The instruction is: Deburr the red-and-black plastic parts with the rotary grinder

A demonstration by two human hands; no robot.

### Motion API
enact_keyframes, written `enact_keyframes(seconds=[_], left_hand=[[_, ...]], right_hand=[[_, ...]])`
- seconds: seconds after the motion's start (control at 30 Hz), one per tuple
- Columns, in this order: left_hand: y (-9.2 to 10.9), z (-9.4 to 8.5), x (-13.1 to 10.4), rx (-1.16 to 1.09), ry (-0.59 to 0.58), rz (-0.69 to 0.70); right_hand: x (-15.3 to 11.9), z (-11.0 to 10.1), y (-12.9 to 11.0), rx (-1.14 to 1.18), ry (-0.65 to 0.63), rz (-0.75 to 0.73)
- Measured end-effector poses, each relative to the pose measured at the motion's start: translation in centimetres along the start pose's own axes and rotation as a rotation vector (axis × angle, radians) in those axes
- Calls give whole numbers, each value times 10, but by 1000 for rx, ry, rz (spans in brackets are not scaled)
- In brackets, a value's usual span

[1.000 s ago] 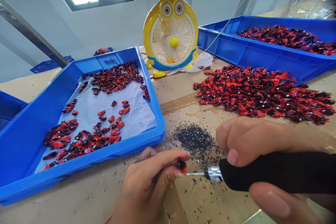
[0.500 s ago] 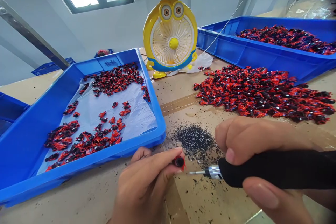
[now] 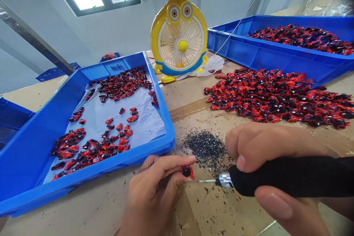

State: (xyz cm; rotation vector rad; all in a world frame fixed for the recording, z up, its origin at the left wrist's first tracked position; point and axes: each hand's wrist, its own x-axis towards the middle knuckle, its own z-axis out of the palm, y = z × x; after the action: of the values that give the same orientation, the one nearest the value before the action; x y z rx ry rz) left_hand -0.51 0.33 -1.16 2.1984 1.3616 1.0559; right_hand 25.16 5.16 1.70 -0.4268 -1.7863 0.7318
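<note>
Between the thumb and fingers of my left hand point(image 3: 159, 188) is a small red and black part point(image 3: 187, 171), its dark round end turned towards the tool. My right hand point(image 3: 272, 155) is wrapped round a black handheld power tool point(image 3: 293, 177) with a silver collar and a thin metal bit. The bit points left and its tip is just short of the small part, not touching it. Beyond both hands, a heap of black shavings point(image 3: 205, 145) lies on the brown tabletop point(image 3: 155, 206).
A blue tray point(image 3: 168, 132) with white lining and many red and black parts stands at the left. A large pile of like parts point(image 3: 276, 96) lies at the right, before another blue tray point(image 3: 243, 46). A yellow fan point(image 3: 182, 46) stands at the back.
The small part has turned a little in my left fingers, showing more of its red edge. My right hand and the tool have hardly moved.
</note>
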Motion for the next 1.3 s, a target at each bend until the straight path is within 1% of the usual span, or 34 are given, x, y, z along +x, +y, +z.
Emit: enact_keyframes(seconds=[0.13, 0.17, 0.2, 0.23, 0.37, 0.47, 0.53, 0.63, 0.77, 0.8, 0.83, 0.93, 0.97, 1.0, 1.03, 1.07, 1.1, 1.13, 1.2, 1.3], left_hand=[[3, 1, 1, -13, -3, 1], [3, 1, 1, -16, -5, -5], [4, 1, 1, -19, -6, -12], [4, 2, 2, -20, -6, -19], [4, 1, 3, -16, -11, -15], [3, 0, 3, -4, -13, -20], [2, 0, 3, 5, -17, -24], [2, 0, 2, 17, -19, -19], [1, -1, 2, 24, -24, -16], [0, -1, 2, 33, -27, -14], [0, -1, 2, 47, -27, -10], [-3, -2, 2, 81, -13, 12], [-4, -2, 2, 86, -12, 16], [-4, -2, 2, 88, -12, 15], [-4, -2, 2, 86, -11, 14], [-4, -2, 2, 84, -13, 13], [-4, -2, 2, 83, -15, 10], [-3, -2, 2, 82, -17, 7], [-3, -2, 1, 82, -19, 8], [-2, -1, 1, 92, -28, 15]], right_hand=[[4, -11, 2, -4, -133, -26], [5, -12, 1, -10, -145, -17], [5, -12, 1, -18, -139, 3], [4, -11, 0, -27, -106, 25], [-2, 0, -4, -63, 57, 124], [-5, 7, -4, -63, 76, 126], [-4, 7, -4, -56, 71, 118], [1, 1, -1, -45, 29, 79], [9, -11, 2, -36, -115, -20], [10, -13, 2, -42, -138, -29], [10, -13, 2, -50, -134, -32], [6, -4, 1, -57, -81, -38], [4, 2, 0, -51, -36, -38], [2, 8, 0, -48, 20, -34], [0, 14, 0, -53, 139, -7], [-1, 20, 0, -52, 202, 11], [-2, 24, 0, -56, 236, 26], [-3, 27, 0, -57, 249, 30], [-4, 29, 2, -61, 198, 14], [-2, 26, 5, -77, 189, 0]])
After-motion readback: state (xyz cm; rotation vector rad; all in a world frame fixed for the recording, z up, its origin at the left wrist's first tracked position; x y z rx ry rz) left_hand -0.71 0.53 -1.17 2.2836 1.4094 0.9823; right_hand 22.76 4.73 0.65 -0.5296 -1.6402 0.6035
